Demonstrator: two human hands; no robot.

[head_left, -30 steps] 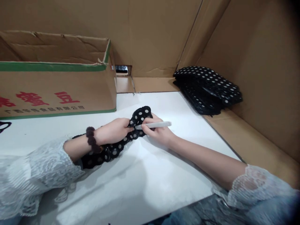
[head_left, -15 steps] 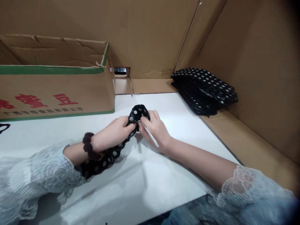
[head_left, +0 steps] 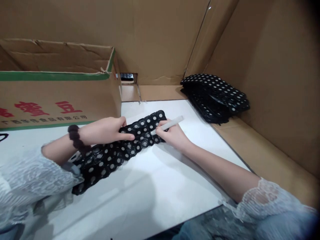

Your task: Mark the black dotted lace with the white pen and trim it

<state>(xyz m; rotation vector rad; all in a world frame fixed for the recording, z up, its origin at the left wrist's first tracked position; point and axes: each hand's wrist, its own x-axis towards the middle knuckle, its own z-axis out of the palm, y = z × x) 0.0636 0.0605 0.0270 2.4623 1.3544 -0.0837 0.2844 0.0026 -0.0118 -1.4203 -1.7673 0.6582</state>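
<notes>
A long black sheet [head_left: 115, 153] with rows of round white dots lies slantwise on the white table, its surface glossy and bumpy. My left hand [head_left: 110, 130] grips its upper edge near the middle, thumb on top and fingers underneath, out of sight. In my right hand [head_left: 172, 133] is a slim white pen-like stick [head_left: 172, 123], pinched between thumb and fingers. The stick's lower tip meets the dotted face close to the sheet's right end. Part of the sheet is covered by my left forearm and sleeve.
An open cardboard box [head_left: 60, 96] with green edges and red lettering stands at the back left. Several similar dotted sheets [head_left: 217, 96] are piled at the back right. Cardboard walls [head_left: 160, 40] enclose the table [head_left: 170, 186] behind and on the right.
The sheet's right end was curled up between both hands; now it lies spread out flatter. My left hand has shifted left, and the white stick now points up to the right.
</notes>
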